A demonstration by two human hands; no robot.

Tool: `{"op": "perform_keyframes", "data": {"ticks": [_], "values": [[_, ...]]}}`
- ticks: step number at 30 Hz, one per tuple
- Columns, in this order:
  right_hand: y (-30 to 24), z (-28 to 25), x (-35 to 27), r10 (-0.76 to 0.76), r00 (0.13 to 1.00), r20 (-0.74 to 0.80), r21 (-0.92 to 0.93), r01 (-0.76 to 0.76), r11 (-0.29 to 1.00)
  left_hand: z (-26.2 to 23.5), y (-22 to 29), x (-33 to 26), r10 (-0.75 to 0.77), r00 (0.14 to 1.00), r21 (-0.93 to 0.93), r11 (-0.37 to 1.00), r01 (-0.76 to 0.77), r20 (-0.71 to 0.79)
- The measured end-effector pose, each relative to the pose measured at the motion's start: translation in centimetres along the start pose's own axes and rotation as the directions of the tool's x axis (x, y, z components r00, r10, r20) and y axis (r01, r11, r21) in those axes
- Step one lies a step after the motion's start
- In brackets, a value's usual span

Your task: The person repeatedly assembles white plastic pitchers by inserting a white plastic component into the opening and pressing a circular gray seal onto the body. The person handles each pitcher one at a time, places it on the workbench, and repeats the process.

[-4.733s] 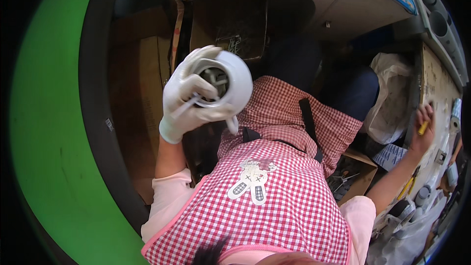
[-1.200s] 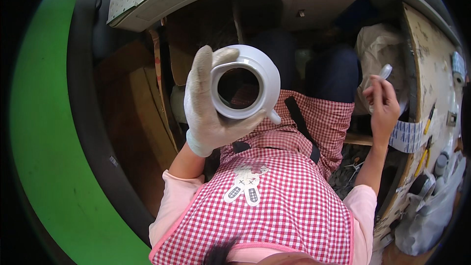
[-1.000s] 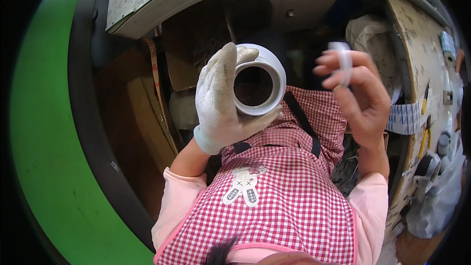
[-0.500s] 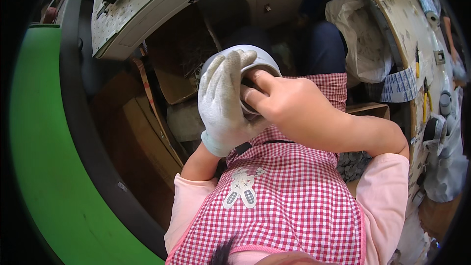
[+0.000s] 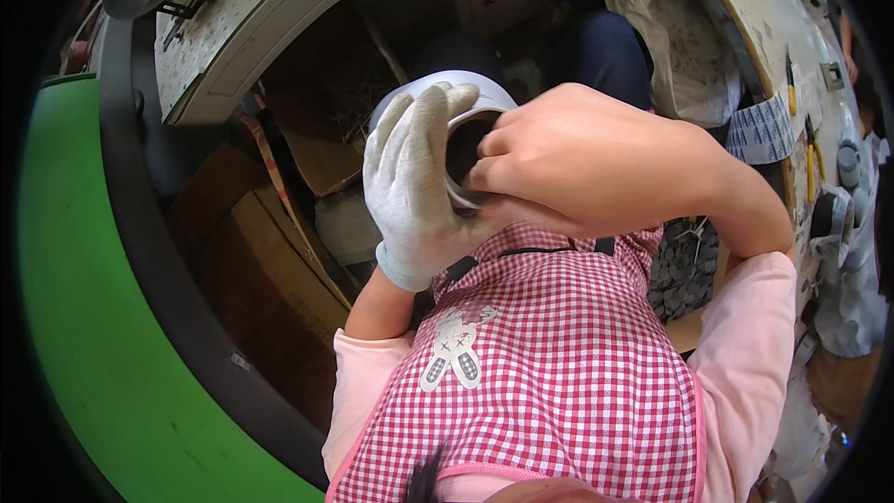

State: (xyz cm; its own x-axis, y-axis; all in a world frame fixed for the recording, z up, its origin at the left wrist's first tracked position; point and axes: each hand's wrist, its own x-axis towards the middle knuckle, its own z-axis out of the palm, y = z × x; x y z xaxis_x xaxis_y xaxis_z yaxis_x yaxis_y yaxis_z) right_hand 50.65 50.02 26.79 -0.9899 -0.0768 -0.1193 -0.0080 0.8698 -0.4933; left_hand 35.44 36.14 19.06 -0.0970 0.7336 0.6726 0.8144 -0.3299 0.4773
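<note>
The right hand [image 5: 568, 158] has reached the white pot [image 5: 477, 86], its hidden grip unclear; left hand [image 5: 414, 182] clasps the pot.

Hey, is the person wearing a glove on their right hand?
No, the right hand is bare, while the left hand wears a whitish glove.

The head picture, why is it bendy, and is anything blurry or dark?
Head view: the fisheye lens bends the green surface and leaves corners black; head view: the right hand looks slightly smeared; head view: inside the white container is dark.
</note>
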Motion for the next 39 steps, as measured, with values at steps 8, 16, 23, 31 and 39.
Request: {"op": "perform_keyframes", "data": {"ticks": [8,16,23,31,39], "values": [[4.2,-1.3,-3.5,0.618,0.619,-0.486,0.679,-0.178,0.712,-5.4,-3.6,0.0,-0.714,0.694,-0.151,0.699,0.699,-0.092],[8.5,-4.2,-1.9,0.318,0.762,-0.564,0.288,-0.179,0.941,-1.0,-6.4,-6.4,-0.582,0.651,-0.868,-0.241,0.434,0.487],[9.4,-15.4,17.7,-0.029,0.731,-0.682,-0.100,-0.054,0.993,1.2,-6.1,-7.5,-0.426,0.585,-0.718,-0.496,0.488,0.691],[14.3,-22.0,44.4,-0.144,0.721,-0.678,-0.421,-0.220,0.880,3.7,-7.1,-11.1,-0.415,0.624,-0.730,-0.547,0.410,0.662],[24.7,-26.3,22.1,0.412,0.564,-0.716,0.584,0.160,0.796,4.0,-8.0,-9.7,-0.463,0.505,-0.669,-0.640,0.378,0.729]]}}
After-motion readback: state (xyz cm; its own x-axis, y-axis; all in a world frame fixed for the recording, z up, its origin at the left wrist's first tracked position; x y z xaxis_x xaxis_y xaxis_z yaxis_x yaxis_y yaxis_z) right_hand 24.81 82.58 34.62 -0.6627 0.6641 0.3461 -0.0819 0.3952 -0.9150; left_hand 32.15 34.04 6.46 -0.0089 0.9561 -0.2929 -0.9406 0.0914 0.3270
